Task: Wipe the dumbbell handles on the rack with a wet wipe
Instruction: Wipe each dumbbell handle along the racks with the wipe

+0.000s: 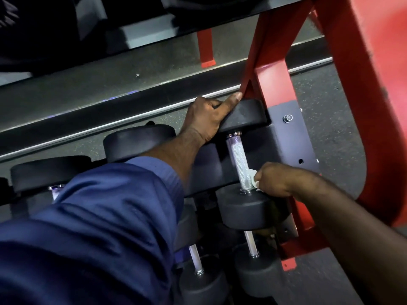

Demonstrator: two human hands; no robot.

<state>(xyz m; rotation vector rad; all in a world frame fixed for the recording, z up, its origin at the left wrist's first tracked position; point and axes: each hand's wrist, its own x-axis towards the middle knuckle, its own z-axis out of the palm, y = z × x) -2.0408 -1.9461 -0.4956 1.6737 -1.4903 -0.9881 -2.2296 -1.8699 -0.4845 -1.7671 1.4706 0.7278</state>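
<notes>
The job's at the right end of the rack (275,80), where the dumbbell handle (236,157) runs from a far head (247,115) to a near head (243,209). The left grip (204,119) has its fingers curled over the far head with the thumb lying along the rim, which steadies the weight nicely. The right grip (280,179) pinches a bunched wet wipe (253,177) against the handle's right side, low down by the near head. From here I'd say the wipe wants folding round the bar, not dabbing one flank, then drawing up to the far collar with a twist so the back gets done. That bar is bright knurled steel, and the cross-hatching will hold grime and snag a thin wipe, so firm, slow strokes suit it. The heads are matt black, round and rubbery-looking; the rack frame is glossy red painted metal. More steel handles (251,241) wait on the tier below.
</notes>
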